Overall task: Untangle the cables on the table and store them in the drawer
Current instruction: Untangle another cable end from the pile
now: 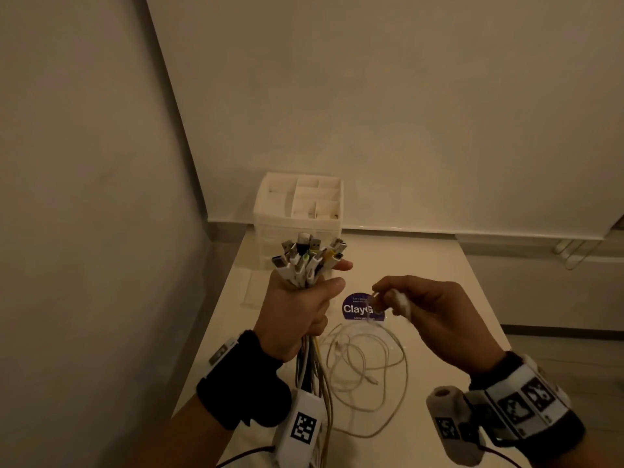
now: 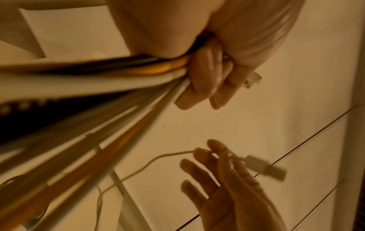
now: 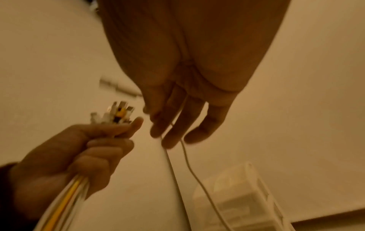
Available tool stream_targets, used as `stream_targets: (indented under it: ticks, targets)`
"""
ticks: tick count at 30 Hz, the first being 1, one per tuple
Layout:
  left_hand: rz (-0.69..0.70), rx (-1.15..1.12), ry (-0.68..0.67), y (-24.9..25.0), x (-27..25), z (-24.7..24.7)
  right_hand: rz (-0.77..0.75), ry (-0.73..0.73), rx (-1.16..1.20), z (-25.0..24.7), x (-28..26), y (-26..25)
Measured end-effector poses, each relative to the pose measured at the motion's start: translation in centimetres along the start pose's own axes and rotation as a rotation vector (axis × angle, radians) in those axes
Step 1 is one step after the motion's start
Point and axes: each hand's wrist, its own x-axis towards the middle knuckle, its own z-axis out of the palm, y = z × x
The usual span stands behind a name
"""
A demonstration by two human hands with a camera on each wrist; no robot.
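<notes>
My left hand (image 1: 324, 282) grips a thick bundle of cables (image 1: 309, 261) upright above the table (image 1: 422, 265), plug ends fanned out on top, white and yellow cords hanging down past the wrist. In the left wrist view its fingers (image 2: 207, 87) curl round the cords (image 2: 118, 87). To its right, my right hand (image 1: 388, 298) pinches a thin white cable (image 1: 364, 366) near its plug (image 2: 264, 168). The rest of that cable lies in loose loops on the table. A white drawer unit (image 1: 299, 204) stands at the table's far edge, behind the bundle.
The drawer unit has open compartments on top and sits against the wall; its drawer fronts are hidden behind the bundle. A purple round sticker (image 1: 358, 307) is on the tabletop between my hands. A wall runs close along the left side.
</notes>
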Motion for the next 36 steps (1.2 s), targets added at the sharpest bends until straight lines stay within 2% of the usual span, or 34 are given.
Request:
stream_targets:
  ticks: [3,9,11,14,18,22,25,28,32,36]
  targets:
    - [0.004,0.03,-0.014,-0.3,0.8,0.8,-0.056,0.097,-0.087,0.9,0.5,0.6]
    - [0.029,0.059,-0.049,-1.3,1.6,1.5,0.021,-0.026,0.034,3.9,0.5,-0.1]
    - [0.051,0.079,-0.045,-1.5,1.7,1.3,0.013,-0.023,-0.029,4.2,0.3,-0.6]
    - [0.085,0.105,0.03,-1.1,1.3,1.7,-0.054,-0.025,-0.191,4.4,0.2,-0.6]
    - [0.074,0.068,0.23,-1.3,1.6,1.9,-0.102,-0.02,-0.288,5.3,-0.4,-0.3]
    - [0.098,-0.024,0.268,-1.2,1.3,1.9,0.0,0.018,-0.031,5.7,-1.3,1.9]
    - [0.198,-0.072,0.324,-0.2,1.8,1.3,0.09,-0.043,0.029,6.2,-2.3,4.7]
    - [0.197,-0.186,0.322,0.7,2.1,1.0,0.115,-0.032,0.1,6.1,-2.8,6.5]
    - [0.143,-0.247,0.293,2.1,1.5,0.7,0.134,-0.099,0.065,6.3,-2.3,8.2]
    - [0.25,-0.294,0.279,5.3,1.8,-1.4,0.261,-0.092,-0.042,6.1,-4.4,12.1]
